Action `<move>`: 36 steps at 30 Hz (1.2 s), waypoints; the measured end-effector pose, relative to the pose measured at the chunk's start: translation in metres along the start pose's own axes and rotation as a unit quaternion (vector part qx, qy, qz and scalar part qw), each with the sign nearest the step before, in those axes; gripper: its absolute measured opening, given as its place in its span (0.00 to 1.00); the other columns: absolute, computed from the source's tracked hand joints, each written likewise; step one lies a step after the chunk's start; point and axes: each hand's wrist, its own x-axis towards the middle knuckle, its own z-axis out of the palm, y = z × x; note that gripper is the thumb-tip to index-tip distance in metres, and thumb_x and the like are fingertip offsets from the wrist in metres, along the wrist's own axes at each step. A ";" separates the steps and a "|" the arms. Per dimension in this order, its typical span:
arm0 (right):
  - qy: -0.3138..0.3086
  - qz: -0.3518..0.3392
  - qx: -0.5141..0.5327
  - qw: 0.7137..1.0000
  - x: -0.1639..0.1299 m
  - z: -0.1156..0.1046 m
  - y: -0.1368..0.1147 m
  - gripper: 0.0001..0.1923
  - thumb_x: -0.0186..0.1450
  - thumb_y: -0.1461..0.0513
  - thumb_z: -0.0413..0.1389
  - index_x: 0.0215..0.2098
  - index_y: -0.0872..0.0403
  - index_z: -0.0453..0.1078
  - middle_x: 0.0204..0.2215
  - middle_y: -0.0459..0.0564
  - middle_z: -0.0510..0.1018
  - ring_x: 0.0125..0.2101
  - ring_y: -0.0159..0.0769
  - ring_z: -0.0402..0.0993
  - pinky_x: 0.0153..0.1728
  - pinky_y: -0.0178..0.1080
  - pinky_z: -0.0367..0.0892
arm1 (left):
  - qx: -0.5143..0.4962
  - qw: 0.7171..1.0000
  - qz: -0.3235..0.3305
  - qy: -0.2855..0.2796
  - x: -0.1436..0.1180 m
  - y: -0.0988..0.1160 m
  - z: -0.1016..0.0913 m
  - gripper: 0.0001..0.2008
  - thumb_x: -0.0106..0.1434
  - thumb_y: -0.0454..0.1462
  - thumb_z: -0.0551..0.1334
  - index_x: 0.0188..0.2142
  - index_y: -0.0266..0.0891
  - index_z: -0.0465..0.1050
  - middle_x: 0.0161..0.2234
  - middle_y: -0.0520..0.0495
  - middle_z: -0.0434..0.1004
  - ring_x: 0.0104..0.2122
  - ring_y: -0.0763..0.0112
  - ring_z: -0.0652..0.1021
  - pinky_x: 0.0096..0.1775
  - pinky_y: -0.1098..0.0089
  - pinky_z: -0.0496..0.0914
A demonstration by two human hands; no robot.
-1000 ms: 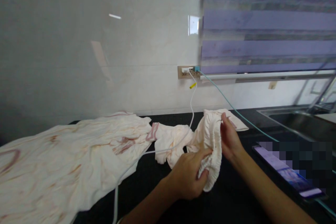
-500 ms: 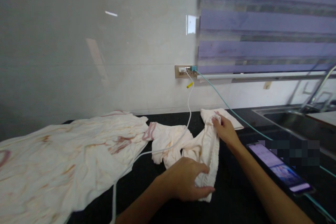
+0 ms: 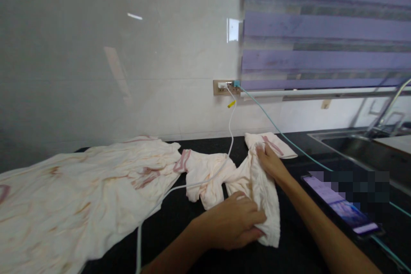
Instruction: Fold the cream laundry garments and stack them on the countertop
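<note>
A crumpled off-white cloth (image 3: pixel 268 209) lies on the black countertop, one side of it drawn out lengthwise between my hands. My left hand (image 3: pixel 236 221) grips its near part, thumb and fingers closed on the fabric. At the far end my right hand (image 3: pixel 272 165) has its fingers closed on the same cloth. Another bunched white cloth (image 3: pixel 207 165) with pink stripes lies to the left; whether the two are joined I cannot tell. Just behind my right hand sits a folded white cloth (image 3: pixel 285 147) with a pink stripe.
A large stained white cloth (image 3: pixel 96 197) spreads over the left side. A white cable (image 3: pixel 189 185) crosses the cloths from the wall socket (image 3: pixel 221 87). To the right lie a lit phone (image 3: pixel 340 205) and a green cable (image 3: pixel 272 120), with a sink (image 3: pixel 349 147) beyond.
The near part of the cloth has swung to the right and flattened out. My left hand has closed further on it and shifted slightly right; my right hand has moved slightly left.
</note>
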 end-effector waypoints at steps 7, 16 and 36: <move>-0.053 -0.026 -0.069 0.996 0.000 0.011 0.011 0.14 0.70 0.53 0.45 0.43 0.52 0.67 0.39 0.53 0.77 0.43 0.42 0.73 0.50 0.44 0.66 | 0.010 0.998 -0.049 -0.036 0.000 0.007 -0.004 0.08 0.71 0.43 0.57 0.38 0.44 0.70 0.29 0.51 0.80 0.31 0.62 0.82 0.26 0.69 0.60; -0.150 -0.013 -0.174 0.973 -0.002 0.006 0.009 0.09 0.71 0.60 0.46 0.39 0.52 0.68 0.39 0.55 0.79 0.43 0.42 0.75 0.45 0.40 0.63 | -0.039 0.995 -0.080 -0.049 -0.001 0.013 0.001 0.28 0.64 0.58 0.62 0.55 0.45 0.71 0.37 0.44 0.84 0.37 0.53 0.84 0.33 0.66 0.69; -0.232 0.067 -0.243 0.939 -0.010 0.007 -0.012 0.13 0.67 0.65 0.53 0.47 0.63 0.73 0.47 0.64 0.80 0.47 0.42 0.76 0.42 0.35 0.64 | 0.014 0.973 -0.217 -0.074 0.017 0.041 0.003 0.42 0.55 0.62 0.68 0.60 0.42 0.66 0.45 0.38 0.83 0.43 0.40 0.82 0.44 0.49 0.74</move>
